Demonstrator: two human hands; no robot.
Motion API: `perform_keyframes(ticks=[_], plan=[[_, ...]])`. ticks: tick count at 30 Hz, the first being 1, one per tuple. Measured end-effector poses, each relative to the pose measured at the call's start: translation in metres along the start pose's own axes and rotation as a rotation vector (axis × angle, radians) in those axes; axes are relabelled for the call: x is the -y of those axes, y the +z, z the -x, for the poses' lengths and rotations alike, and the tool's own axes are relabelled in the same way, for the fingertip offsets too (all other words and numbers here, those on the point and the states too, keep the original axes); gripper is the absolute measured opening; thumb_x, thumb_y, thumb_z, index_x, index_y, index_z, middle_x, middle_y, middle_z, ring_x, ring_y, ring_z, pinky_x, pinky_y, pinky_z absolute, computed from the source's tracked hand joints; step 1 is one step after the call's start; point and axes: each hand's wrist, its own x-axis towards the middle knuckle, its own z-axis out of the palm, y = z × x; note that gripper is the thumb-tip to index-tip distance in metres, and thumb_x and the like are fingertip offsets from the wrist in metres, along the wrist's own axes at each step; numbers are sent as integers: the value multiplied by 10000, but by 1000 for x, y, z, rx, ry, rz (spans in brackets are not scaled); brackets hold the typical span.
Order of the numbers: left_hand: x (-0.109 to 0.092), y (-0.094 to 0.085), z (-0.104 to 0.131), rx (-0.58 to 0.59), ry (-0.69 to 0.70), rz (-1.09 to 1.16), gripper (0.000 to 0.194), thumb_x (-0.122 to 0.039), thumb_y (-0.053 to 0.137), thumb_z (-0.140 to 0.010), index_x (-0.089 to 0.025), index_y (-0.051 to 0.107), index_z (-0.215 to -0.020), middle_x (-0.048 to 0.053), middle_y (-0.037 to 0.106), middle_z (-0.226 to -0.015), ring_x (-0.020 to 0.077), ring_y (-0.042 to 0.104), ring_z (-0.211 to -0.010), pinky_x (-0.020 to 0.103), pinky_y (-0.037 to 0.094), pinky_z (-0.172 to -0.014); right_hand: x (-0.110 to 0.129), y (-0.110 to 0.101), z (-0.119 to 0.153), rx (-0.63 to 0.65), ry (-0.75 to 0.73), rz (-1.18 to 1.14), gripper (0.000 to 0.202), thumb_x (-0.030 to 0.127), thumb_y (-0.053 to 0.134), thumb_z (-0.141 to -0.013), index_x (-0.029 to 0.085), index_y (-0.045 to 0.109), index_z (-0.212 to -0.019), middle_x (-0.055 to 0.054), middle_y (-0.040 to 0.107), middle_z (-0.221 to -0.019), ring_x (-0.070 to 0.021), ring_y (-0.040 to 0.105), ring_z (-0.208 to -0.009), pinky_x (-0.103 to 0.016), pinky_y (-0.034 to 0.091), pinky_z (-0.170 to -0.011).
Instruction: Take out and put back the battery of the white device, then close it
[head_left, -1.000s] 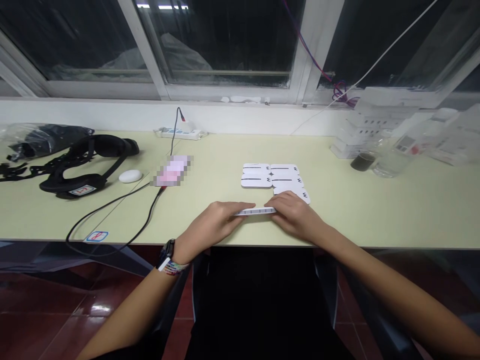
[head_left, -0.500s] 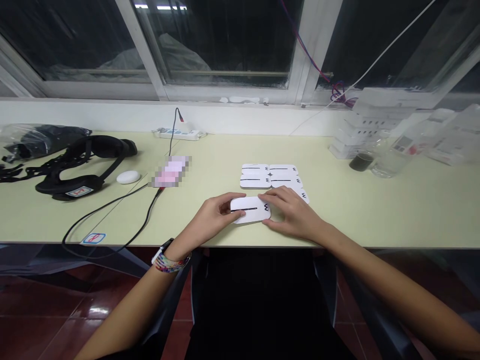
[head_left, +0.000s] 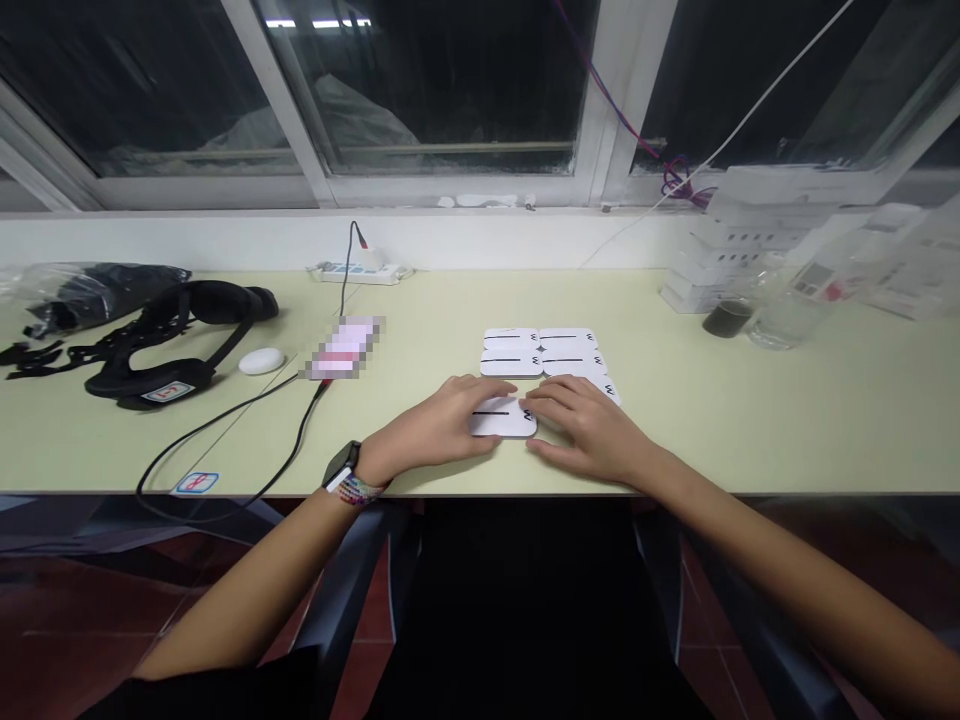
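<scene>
A white rounded card (head_left: 504, 424) with a black line and a "W" lies flat on the table near the front edge. My left hand (head_left: 439, 425) holds its left end, fingers along the far edge and thumb along the near edge. At the card's right end, my right hand (head_left: 589, 428) grips it between curved fingers and thumb, partly covering the corner. Just beyond, matching white cards (head_left: 511, 354) are laid edge to edge in two columns, lines and letters facing up. The nearest card of the right column (head_left: 610, 388) is partly hidden by my right hand.
On the left are a black headset (head_left: 150, 385), a white oval object (head_left: 261, 361), a blurred-out phone (head_left: 345, 347) and a looping black cable (head_left: 296, 440). A power strip (head_left: 360, 272) sits by the wall. White boxes (head_left: 690, 285) and clear bottles (head_left: 780, 325) stand at right.
The card has come down flat on the table and shifted slightly left. My left thumb has moved from the card's face to its near edge. My right hand stays at the right end.
</scene>
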Motion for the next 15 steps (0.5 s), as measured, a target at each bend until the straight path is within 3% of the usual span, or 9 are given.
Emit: perform_keyframes(ticks=[4,7,11,15], plan=[[13,-7,-11,-10,54,-11,588,-237,768,-817,-271,654,-1393,67,723,-1366,338,629,-1304,497,510,-1128,-8,-8,4,-48,44,-25,366,367,642,-1061,229,685,-1397,-104,754,-1332,-320,641,-1272,-543,567,-1071],[24,-19,-27,-114,95,17,491,-261,751,-843,-282,702,-1331,47,743,-1333,313,654,-1257,465,527,-1087,-20,-15,3,-88,135,-16,361,354,605,-1072,226,683,-1400,-117,739,-1368,-321,649,-1290,-545,560,-1092],[52,-32,-74,-232,38,0,426,-329,763,-857,-250,763,-1275,61,778,-1294,316,682,-1220,482,504,-1121,-38,-24,-6,-49,305,-27,425,435,586,-1063,228,672,-1423,-138,692,-1458,-361,618,-1369,-587,528,-1133],[84,-31,-133,-247,-61,96,400,-303,749,-846,-244,797,-1239,67,776,-1343,301,703,-1218,452,554,-1072,-48,-27,-12,-32,431,-110,443,498,551,-1068,248,682,-1409,-107,707,-1453,-355,606,-1393,-577,498,-1162]])
